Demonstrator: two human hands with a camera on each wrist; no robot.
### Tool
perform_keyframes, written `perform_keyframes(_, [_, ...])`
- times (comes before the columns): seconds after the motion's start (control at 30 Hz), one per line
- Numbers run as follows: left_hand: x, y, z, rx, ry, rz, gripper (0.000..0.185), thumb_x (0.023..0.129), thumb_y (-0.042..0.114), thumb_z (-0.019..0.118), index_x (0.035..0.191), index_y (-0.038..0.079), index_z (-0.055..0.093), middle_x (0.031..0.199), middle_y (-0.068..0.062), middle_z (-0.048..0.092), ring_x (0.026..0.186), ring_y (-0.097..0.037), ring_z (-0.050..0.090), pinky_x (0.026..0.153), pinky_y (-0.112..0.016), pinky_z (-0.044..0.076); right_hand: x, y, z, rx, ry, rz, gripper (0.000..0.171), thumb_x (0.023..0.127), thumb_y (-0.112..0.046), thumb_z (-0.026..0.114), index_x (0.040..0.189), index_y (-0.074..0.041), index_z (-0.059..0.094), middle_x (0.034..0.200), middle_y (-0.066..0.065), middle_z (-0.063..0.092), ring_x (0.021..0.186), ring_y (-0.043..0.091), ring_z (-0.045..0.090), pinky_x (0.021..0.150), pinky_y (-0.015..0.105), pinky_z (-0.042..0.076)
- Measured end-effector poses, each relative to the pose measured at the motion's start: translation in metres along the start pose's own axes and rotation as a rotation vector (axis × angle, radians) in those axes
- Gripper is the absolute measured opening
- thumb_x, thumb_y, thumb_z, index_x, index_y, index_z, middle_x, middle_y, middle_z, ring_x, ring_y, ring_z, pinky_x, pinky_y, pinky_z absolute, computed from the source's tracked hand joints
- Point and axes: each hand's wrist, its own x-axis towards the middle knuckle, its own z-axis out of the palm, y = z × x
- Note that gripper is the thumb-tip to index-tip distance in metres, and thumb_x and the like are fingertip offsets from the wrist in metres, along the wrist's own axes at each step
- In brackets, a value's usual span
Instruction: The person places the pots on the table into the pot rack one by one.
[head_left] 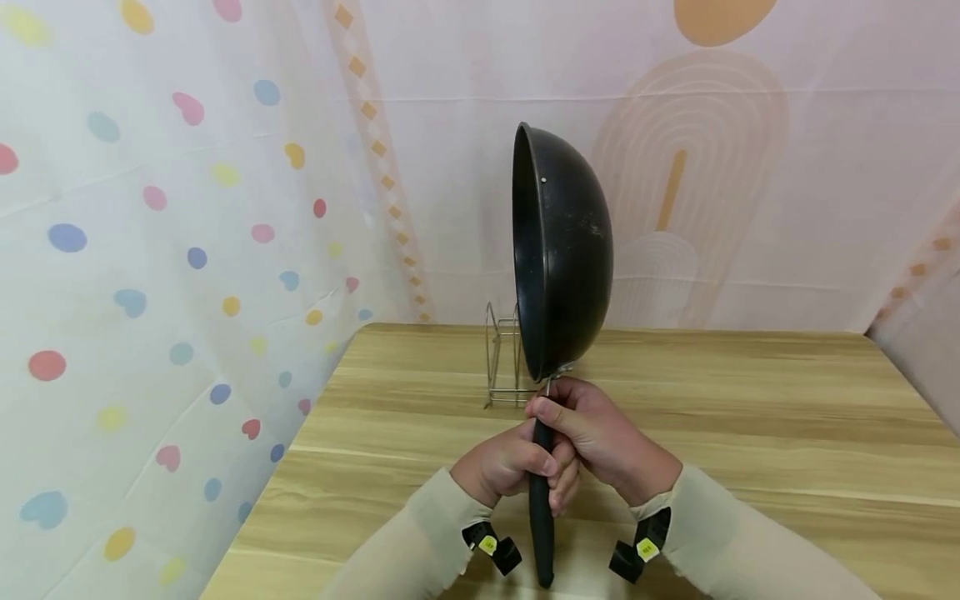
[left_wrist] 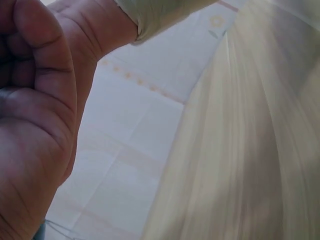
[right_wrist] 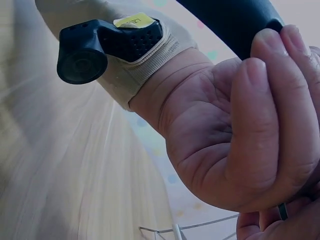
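Both hands hold the black wok (head_left: 562, 250) by its handle (head_left: 542, 508), above the bench (head_left: 750, 433). Wok is turned on edge: rim vertical, open side facing left, domed bottom facing right.

Left hand (head_left: 504, 468) is clenched around the mid handle, fingers wrapped over the front. Right hand (head_left: 600, 433) is clenched around the handle higher up, just below the metal neck where it joins the bowl. The two hands touch each other. The right wrist view confirms the fingers (right_wrist: 270, 125) curled round the dark handle.

The wire rack (head_left: 510, 358) stands on the bench just behind and below the wok; the pan's lower rim looks close above it, contact cannot be told.

Handling judgement: rigid metal, probably fairly heavy, with the mass far out from the handle, so it wants to twist and droop. A two-handed grip near the neck suits that. The handle is smooth plastic and could rotate in the palms. Not fragile, but the coating may scratch on the rack wires.
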Motion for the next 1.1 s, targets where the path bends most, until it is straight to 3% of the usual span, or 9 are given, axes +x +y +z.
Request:
perform_keyframes(0.3, [-0.013,-0.001,-0.006,-0.008,-0.015,-0.008,0.015,0.078,0.017,0.055,0.063,0.017,0.053,0.064,0.013,0.067,0.062,-0.008,0.065,0.064,-0.025,0.055,0.006,0.005,0.011,-0.106,0.055,0.016,0.036,0.097,-0.034,0.078,0.096,-0.002,0.061,0.087,0.001,0.062,0.085,0.017,0.062,0.076,0.026,0.054])
perform_keyframes(0.47, [-0.021,0.001,-0.009,-0.018,-0.002,-0.01,0.015,0.076,0.017,0.052,0.06,0.015,0.051,0.062,0.013,0.065,0.06,-0.007,0.064,0.063,-0.023,0.055,0.011,0.007,0.018,-0.151,0.095,0.046,0.028,0.1,-0.025,0.075,0.095,-0.001,0.061,0.085,0.003,0.061,0.084,0.02,0.061,0.073,0.027,0.052])
perform_keyframes(0.63, [-0.031,0.001,-0.014,-0.041,-0.018,0.012,0.018,0.081,0.022,0.058,0.063,0.019,0.054,0.062,0.014,0.066,0.06,-0.006,0.064,0.063,-0.023,0.055,0.016,0.01,0.027,-0.179,0.133,0.052,0.022,0.1,-0.018,0.074,0.091,-0.002,0.062,0.082,0.002,0.063,0.08,0.02,0.062,0.071,0.028,0.053])
perform_keyframes(1.1, [-0.05,-0.001,-0.025,-0.086,-0.08,0.114,0.023,0.084,0.025,0.06,0.066,0.015,0.05,0.058,0.009,0.063,0.052,-0.01,0.06,0.062,-0.025,0.054,0.027,0.013,0.053,-0.268,0.22,0.121,0.032,0.096,-0.029,0.079,0.084,-0.004,0.063,0.08,0.004,0.065,0.08,0.019,0.063,0.072,0.033,0.052])
